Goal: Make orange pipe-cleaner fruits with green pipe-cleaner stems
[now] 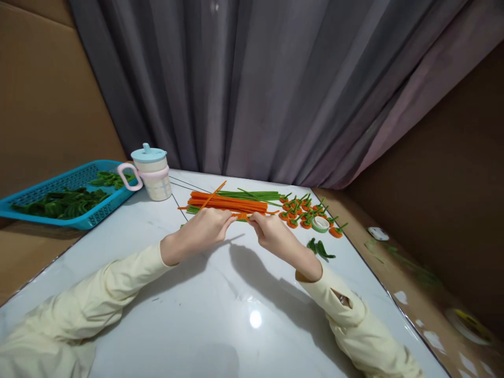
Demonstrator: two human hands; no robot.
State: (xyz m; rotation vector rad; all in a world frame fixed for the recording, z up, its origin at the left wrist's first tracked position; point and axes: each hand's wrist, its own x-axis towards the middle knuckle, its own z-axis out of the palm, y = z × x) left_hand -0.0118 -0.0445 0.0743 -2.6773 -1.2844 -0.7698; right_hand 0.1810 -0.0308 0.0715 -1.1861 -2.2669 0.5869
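**Above the white surface [177, 315], a small orange piece [241, 216] was pinched from both sides**

From where I stood, everything turned on the short gap between the person's two hands. The left hand [205, 229] had its thumb and fingers closed narrowly on one end of the orange piece, and the right hand [273, 231] pinched the other end in much the same way. The visible part of the piece ran left to right, straight from one set of fingertips to the other, so neither hand was clearly nearer to it. How much more lay hidden behind the fingers I could not tell.

Just beyond the hands lay a bundle of orange stems [232, 203], its long axis also running sideways, roughly in line with the held piece. One loose orange stem [213, 195] slanted across its left part. Green stems [260, 196] lay along the bundle's far side. Whether the held piece touched the bundle was hidden from me.

Nearer the right hand than the left stood a cluster of orange rounds with green stalks [306, 224], with a white and green roll [320, 224] beside them. Some dark green leaf pieces [323, 250] lay just past the right wrist.
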